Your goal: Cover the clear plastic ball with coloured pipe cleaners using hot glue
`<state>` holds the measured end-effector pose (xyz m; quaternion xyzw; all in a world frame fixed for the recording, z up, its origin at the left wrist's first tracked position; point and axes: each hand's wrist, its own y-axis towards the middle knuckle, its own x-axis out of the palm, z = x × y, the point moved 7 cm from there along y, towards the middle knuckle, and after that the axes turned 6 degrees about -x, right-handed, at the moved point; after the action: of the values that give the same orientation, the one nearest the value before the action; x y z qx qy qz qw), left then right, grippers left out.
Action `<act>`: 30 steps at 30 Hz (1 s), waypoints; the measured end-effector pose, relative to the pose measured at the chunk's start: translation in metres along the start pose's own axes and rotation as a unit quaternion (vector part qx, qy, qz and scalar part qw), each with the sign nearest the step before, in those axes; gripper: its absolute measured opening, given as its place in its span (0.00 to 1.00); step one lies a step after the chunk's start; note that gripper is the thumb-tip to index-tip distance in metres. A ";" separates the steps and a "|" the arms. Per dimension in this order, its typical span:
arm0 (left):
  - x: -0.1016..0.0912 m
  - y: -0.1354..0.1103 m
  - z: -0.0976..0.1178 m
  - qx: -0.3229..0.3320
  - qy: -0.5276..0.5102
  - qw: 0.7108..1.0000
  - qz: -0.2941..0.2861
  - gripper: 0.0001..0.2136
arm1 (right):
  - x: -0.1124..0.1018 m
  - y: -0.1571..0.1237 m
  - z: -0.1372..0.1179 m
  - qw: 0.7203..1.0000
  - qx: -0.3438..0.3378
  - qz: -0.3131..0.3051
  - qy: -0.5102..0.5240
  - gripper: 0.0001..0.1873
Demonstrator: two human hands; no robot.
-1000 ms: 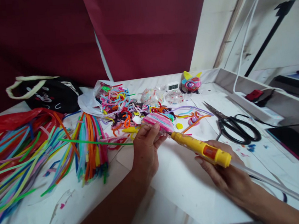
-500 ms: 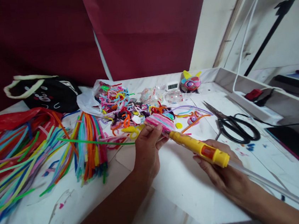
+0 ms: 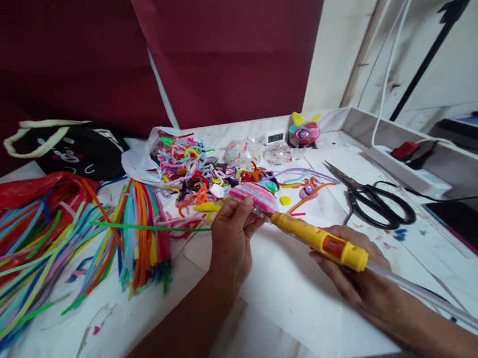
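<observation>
My left hand (image 3: 233, 234) pinches a rounded piece covered in pink, white and blue fuzzy stripes (image 3: 254, 194). In my right hand (image 3: 357, 266) is a yellow glue gun (image 3: 314, 239) with a long clear glue stick (image 3: 439, 297) running out of its back end. The gun's nozzle points at the lower edge of the striped piece, and I cannot tell whether it touches. Just beyond the piece lie a yellow disc (image 3: 285, 201) and a heap of bent pipe cleaner pieces (image 3: 183, 156).
Black-handled scissors (image 3: 371, 196) lie open on the right, near a white power strip (image 3: 411, 172). Bundles of pipe cleaners (image 3: 144, 234) spread over the left side. At the back stand a black bag (image 3: 78, 153), a small digital clock (image 3: 275, 137) and a colourful eared figure (image 3: 304, 131).
The striped piece and my left hand have shifted slightly left. The glue gun's nozzle shows a little more beside the piece's edge; both grips stay the same.
</observation>
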<state>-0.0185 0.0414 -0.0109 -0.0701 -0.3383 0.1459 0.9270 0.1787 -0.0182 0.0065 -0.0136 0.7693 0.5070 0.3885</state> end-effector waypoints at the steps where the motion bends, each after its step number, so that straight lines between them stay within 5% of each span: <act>1: -0.001 0.000 0.000 0.001 -0.003 1.000 0.003 0.13 | 0.000 0.000 0.000 1.000 0.001 -0.003 0.001 0.20; 30: -0.001 0.001 -0.003 -0.012 -0.021 1.000 0.002 0.13 | -0.001 -0.003 0.003 1.000 0.026 0.004 0.003 0.19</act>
<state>-0.0172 0.0421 -0.0142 -0.0787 -0.3596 0.1456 0.9183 0.1822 -0.0180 0.0048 -0.0020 0.7835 0.4881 0.3846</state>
